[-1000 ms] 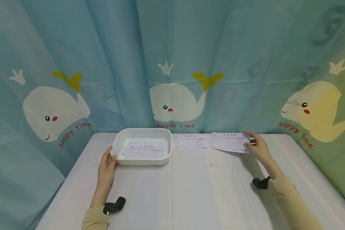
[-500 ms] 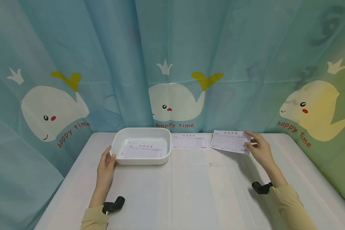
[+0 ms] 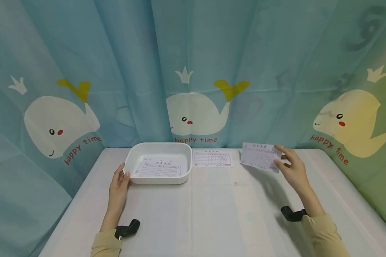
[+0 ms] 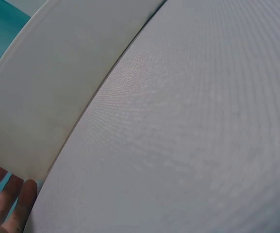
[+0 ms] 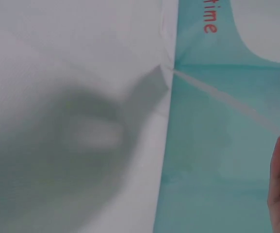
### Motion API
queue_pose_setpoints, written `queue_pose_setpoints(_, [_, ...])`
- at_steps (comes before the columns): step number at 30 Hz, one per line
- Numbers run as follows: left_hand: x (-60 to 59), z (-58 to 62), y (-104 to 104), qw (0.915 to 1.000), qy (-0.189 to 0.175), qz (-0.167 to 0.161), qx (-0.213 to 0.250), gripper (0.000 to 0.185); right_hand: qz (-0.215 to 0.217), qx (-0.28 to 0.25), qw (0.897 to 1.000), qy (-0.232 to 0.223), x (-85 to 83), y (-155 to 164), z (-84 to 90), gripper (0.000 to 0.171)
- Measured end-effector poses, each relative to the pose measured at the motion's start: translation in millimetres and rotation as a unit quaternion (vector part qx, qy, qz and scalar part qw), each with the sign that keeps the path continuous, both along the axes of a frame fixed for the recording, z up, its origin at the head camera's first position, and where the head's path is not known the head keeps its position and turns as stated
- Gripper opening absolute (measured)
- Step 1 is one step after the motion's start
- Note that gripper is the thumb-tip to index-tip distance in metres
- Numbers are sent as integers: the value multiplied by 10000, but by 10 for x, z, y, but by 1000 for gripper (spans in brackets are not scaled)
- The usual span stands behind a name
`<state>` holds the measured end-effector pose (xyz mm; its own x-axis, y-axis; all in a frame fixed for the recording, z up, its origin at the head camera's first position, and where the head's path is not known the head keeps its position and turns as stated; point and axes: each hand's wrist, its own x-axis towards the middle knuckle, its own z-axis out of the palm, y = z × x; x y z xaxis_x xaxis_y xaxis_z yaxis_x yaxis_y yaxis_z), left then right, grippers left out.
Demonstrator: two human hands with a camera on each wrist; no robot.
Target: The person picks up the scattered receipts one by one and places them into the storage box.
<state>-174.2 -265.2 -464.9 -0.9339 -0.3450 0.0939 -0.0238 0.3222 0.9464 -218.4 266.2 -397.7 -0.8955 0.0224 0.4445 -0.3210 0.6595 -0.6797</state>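
Observation:
At the left, my left hand (image 3: 118, 184) holds the near left corner of a white plastic tray (image 3: 161, 181). In the left wrist view, its fingertips (image 4: 29, 189) lie against the low side of the tray (image 4: 57, 92). A printed receipt slip (image 3: 159, 167) lies inside the tray. My right hand (image 3: 292, 169) pinches another receipt slip (image 3: 258, 156) by its right edge, thumb in front, and holds it tilted up above the table. The right wrist view shows this slip (image 5: 227, 99) edge-on. A third slip (image 3: 213, 158) lies flat just right of the tray.
A white cloth covers the table (image 3: 209, 214). Close behind its far edge hangs a blue-green curtain (image 3: 122, 71) with printed whales. A black wrist camera (image 3: 127, 229) sits on the left forearm, and another black camera (image 3: 292, 214) on the right.
The right hand has lifted its slip and drawn it slightly to the right; the slip is now bent and tilted more upright, apart from the flat slip. The left hand and tray stay in place.

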Motion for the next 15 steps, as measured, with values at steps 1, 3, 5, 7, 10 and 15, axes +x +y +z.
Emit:
queue_pose_setpoints(1, [-4,-6,-1,10000,2,8,-5,55,30,-9,10000,39,10,-9,11,52])
queue_pose_setpoints(3, [-6,-8,-2,10000,-7,28,-56,55,101,-65,9998,132,31,-35,37,53])
queue_pose_setpoints(5, [-10,-11,-1,9999,0,61,-81,55,181,-180,9994,229,49,-72,65,54])
queue_pose_setpoints(7, [-9,-8,2,9999,7,72,-91,55,239,-288,9988,318,63,-114,87,54])
queue_pose_setpoints(10, [-2,2,8,10000,4,55,-48,55,298,-453,9976,435,80,-181,109,55])
queue_pose_setpoints(15, [9,19,13,10000,1,21,-33,55,436,-699,9944,668,94,-300,122,55])
